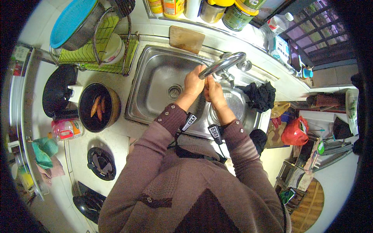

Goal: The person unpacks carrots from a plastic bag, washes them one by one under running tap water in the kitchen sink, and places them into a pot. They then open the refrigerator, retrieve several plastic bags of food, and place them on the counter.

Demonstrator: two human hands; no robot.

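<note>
My left hand (194,81) and my right hand (215,88) are close together beneath the curved chrome faucet (224,64), over the divider of the stainless steel double sink (157,75). The spout hides part of my fingers, so what lies between them, if anything, cannot be made out. The fingers of my right hand are curled. Below my right forearm, in the right basin, sits a round metal strainer (235,104). The left basin shows its drain (175,91). A black cloth (260,94) is draped over the sink's right rim.
Left of the sink stand a dark pot (87,119) holding several sweet potatoes (98,107), a pot lid (56,90) and a plastic bottle (67,130). A dish rack (128,55) is behind them. A cutting board (186,39) leans against the back wall. Jars (239,17) line the ledge.
</note>
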